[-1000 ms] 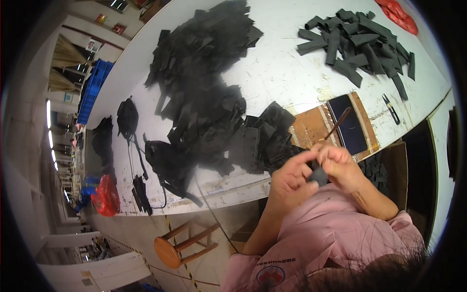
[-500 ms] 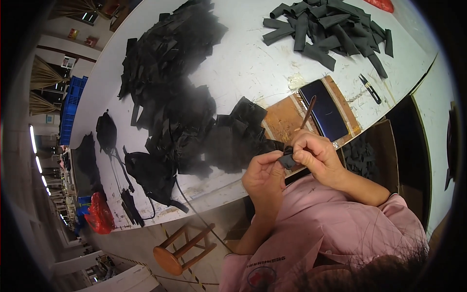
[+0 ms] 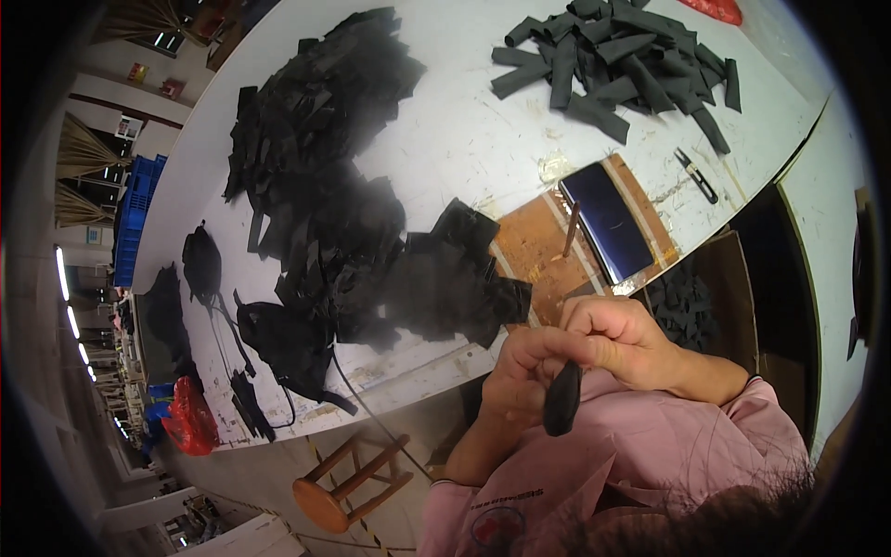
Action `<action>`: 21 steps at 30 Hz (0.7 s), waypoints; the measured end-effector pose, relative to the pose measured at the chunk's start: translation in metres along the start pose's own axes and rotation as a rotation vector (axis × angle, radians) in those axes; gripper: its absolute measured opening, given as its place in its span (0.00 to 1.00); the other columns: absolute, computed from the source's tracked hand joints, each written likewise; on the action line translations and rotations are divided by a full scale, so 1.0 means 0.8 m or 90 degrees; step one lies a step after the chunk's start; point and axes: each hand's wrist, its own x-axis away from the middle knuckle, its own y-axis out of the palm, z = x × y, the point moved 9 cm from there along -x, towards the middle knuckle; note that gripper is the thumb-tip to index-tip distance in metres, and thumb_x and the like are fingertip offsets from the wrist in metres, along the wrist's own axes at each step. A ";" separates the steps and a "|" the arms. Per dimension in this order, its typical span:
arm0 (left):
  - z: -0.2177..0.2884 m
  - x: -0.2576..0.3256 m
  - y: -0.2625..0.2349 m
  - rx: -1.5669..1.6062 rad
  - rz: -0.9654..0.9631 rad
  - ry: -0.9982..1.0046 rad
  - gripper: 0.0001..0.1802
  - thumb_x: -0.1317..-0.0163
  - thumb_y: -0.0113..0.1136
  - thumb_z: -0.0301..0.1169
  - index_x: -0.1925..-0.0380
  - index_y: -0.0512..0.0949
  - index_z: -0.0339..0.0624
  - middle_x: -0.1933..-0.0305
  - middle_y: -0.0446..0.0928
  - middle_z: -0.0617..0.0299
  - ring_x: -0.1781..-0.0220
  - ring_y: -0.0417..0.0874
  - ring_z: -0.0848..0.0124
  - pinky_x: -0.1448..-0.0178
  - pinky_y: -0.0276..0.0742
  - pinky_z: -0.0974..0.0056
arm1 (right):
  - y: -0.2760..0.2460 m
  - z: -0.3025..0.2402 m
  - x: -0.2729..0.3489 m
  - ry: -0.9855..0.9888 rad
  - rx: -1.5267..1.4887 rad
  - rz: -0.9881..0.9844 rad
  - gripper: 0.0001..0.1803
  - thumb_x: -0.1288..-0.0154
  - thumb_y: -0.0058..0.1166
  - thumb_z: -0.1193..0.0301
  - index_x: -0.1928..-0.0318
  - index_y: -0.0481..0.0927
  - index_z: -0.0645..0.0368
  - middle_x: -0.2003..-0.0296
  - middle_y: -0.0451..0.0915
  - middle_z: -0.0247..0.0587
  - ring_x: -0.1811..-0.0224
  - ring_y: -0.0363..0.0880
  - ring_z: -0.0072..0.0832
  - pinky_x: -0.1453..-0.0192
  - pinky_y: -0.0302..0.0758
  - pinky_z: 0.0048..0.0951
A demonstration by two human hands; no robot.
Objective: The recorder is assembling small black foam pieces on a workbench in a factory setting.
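black strip (image 3: 562, 399) between both hands (image 3: 575, 357)

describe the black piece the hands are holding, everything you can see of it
The black piece is small, flat and elongated, matte like fabric or foam, with a rounded lower end. It hangs roughly upright in front of the pink shirt, below the table edge. Its top is pinched where the left hand and right hand meet; the lower part hangs free. Finer detail is too dark to tell.
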 end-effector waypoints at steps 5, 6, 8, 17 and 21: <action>0.020 -0.062 -0.003 0.245 0.268 -0.041 0.22 0.42 0.39 0.25 0.45 0.56 0.39 0.66 0.73 0.38 0.94 0.62 0.84 0.91 0.53 0.78 | -0.050 -0.069 -0.040 -0.024 0.144 0.128 0.10 0.40 0.45 0.68 0.74 0.68 0.61 0.79 0.67 0.29 0.76 0.63 0.15 0.73 0.62 0.17; 0.025 -0.078 -0.004 0.230 0.281 -0.038 0.21 0.41 0.36 0.24 0.45 0.58 0.40 0.64 0.73 0.39 0.95 0.59 0.85 0.91 0.52 0.79 | -0.058 -0.082 -0.049 -0.028 0.205 0.145 0.11 0.40 0.45 0.68 0.75 0.68 0.61 0.81 0.66 0.28 0.78 0.62 0.14 0.73 0.62 0.17; 0.025 -0.094 -0.027 0.301 0.266 -0.077 0.20 0.41 0.34 0.24 0.48 0.63 0.39 0.63 0.75 0.47 0.96 0.56 0.84 0.91 0.48 0.79 | -0.079 -0.051 -0.065 0.086 0.052 0.138 0.13 0.41 0.47 0.65 0.76 0.69 0.61 0.85 0.65 0.27 0.83 0.59 0.13 0.79 0.58 0.16; 0.015 -0.067 -0.090 0.260 0.456 -0.080 0.14 0.43 0.39 0.20 0.56 0.65 0.41 0.71 0.74 0.55 0.96 0.54 0.84 0.90 0.47 0.78 | -0.098 0.021 -0.075 0.171 -0.102 0.121 0.15 0.41 0.48 0.61 0.76 0.70 0.59 0.84 0.65 0.27 0.83 0.59 0.13 0.81 0.56 0.15; 0.017 -0.074 -0.089 0.210 0.375 -0.113 0.15 0.44 0.41 0.20 0.55 0.63 0.40 0.69 0.74 0.53 0.95 0.55 0.84 0.90 0.47 0.79 | -0.091 0.016 -0.082 0.141 -0.073 0.037 0.14 0.41 0.48 0.62 0.76 0.70 0.59 0.84 0.65 0.27 0.84 0.59 0.13 0.81 0.55 0.14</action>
